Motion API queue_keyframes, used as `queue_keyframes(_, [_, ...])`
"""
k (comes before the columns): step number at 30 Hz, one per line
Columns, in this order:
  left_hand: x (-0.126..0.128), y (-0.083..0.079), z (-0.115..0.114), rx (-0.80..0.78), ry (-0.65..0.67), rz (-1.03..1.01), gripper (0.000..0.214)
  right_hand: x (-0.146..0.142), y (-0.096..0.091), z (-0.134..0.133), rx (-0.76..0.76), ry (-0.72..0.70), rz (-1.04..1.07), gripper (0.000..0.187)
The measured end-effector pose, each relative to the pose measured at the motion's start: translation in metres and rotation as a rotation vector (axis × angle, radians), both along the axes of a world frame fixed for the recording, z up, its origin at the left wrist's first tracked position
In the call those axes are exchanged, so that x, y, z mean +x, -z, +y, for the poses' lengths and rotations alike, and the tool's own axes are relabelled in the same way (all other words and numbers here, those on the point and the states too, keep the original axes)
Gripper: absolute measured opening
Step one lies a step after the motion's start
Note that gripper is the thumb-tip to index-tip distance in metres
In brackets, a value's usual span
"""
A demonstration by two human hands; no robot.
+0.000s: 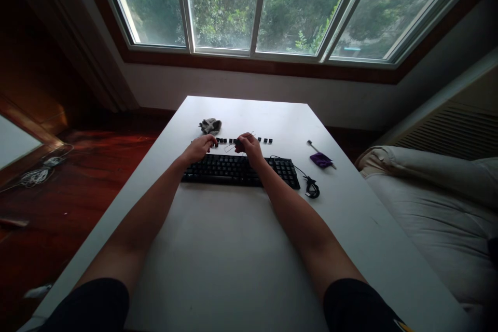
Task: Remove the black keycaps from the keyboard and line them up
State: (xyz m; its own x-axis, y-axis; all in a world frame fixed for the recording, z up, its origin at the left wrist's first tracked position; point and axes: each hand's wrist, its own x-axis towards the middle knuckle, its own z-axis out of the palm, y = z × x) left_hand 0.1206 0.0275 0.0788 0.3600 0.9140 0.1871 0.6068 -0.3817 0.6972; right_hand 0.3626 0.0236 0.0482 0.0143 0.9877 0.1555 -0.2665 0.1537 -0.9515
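My right hand [251,148] is closed around a wire keycap puller [240,146], whose thin wire loops stick out on both sides of the fingers. To its left, my left hand [200,149] pinches a small black keycap [216,143] at the row of loose keycaps [265,140] behind the keyboard. Both hands are over the far edge of a black keyboard [225,170]. My right wrist hides part of its keys, and my hands cover part of the keycap row.
A crumpled grey cloth [210,125] lies behind my left hand on the white table [218,244]. On the right are a coiled black cable [312,187] and a small brush [310,142] beside a purple pouch [321,160]. A light couch [424,197] stands beyond the table's right edge.
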Motion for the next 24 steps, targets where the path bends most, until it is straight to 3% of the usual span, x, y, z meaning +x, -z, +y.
queue_keyframes(6, [0.009,0.022,0.017,0.085,-0.093,0.038,0.029,0.006,-0.001,0.002,-0.053,0.05,-0.024,0.027])
queue_keyframes(13, [0.028,0.025,0.043,0.273,-0.078,0.322,0.025,0.007,-0.003,0.003,-0.058,0.061,-0.009,0.027])
queue_keyframes(24, [0.042,0.033,0.056,0.293,-0.046,0.526,0.027,0.012,-0.004,0.006,-0.044,0.09,0.053,0.025])
